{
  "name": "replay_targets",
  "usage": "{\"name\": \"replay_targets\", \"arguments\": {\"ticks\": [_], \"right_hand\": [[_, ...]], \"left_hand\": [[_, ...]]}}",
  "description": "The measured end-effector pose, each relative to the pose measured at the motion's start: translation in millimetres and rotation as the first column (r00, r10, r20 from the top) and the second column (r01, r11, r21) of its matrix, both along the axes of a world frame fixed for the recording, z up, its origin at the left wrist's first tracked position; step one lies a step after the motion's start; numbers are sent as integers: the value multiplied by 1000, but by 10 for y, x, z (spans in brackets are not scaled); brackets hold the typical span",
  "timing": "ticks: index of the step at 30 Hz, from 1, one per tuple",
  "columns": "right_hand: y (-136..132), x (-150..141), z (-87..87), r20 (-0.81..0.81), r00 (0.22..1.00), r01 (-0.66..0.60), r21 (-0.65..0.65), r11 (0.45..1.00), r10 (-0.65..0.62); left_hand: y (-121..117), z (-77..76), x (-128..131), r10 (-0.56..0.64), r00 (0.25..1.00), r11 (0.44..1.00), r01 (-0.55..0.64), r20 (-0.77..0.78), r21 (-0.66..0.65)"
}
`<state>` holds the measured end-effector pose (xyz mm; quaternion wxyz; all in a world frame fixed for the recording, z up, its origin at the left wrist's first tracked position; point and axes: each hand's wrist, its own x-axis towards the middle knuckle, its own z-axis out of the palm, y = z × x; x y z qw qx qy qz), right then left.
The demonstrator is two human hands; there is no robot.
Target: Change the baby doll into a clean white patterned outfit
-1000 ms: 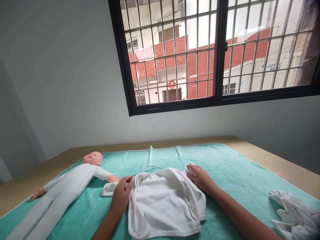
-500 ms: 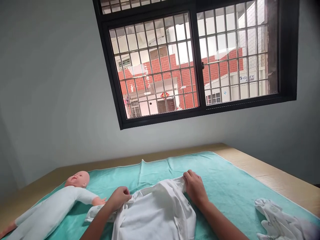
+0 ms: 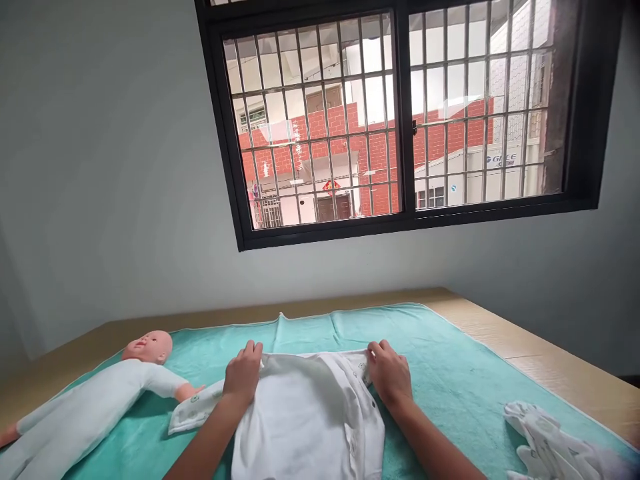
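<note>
A white baby garment [image 3: 305,413] lies spread on a teal towel [image 3: 450,373] in front of me. My left hand [image 3: 243,375] rests on its upper left corner with fingers curled over the cloth. At the upper right corner my right hand [image 3: 389,373] pinches the edge. One sleeve [image 3: 193,413] sticks out to the left, toward a baby doll [image 3: 95,407] in white clothes lying on its back.
A crumpled white cloth [image 3: 550,450] lies at the towel's right front. The towel covers a wooden platform [image 3: 560,363] that runs to grey walls. A barred window [image 3: 400,120] is set in the wall ahead.
Both hands have pulled the garment's top edge flatter and wider. My left hand went from a raised fist grip to lying on the cloth. The view shifted slightly.
</note>
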<state>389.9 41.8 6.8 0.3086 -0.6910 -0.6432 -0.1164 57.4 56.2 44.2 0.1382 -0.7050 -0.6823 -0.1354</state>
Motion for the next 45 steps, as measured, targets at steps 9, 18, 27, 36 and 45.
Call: {"name": "replay_targets", "arguments": {"ticks": [9, 18, 27, 36, 45], "right_hand": [[0, -48, -26, -4, 992, -127, 64, 990, 128], [-220, -633, 205, -362, 683, -611, 191, 768, 634], [-461, -1102, 0, -188, 804, -587, -401, 703, 564], [-148, -1117, 97, -56, 833, -530, -365, 766, 550], [288, -1126, 86, -20, 848, -518, -251, 818, 530]], "left_hand": [[-342, -96, 420, -258, 966, 959, 258, 15, -118], [-400, -305, 528, -244, 949, 868, 306, 201, -390], [-439, -333, 498, -231, 961, 928, 264, 152, -263], [-302, -398, 290, -251, 935, 920, 311, 250, -237], [-266, -359, 145, -225, 918, 922, 309, 326, -234]]}}
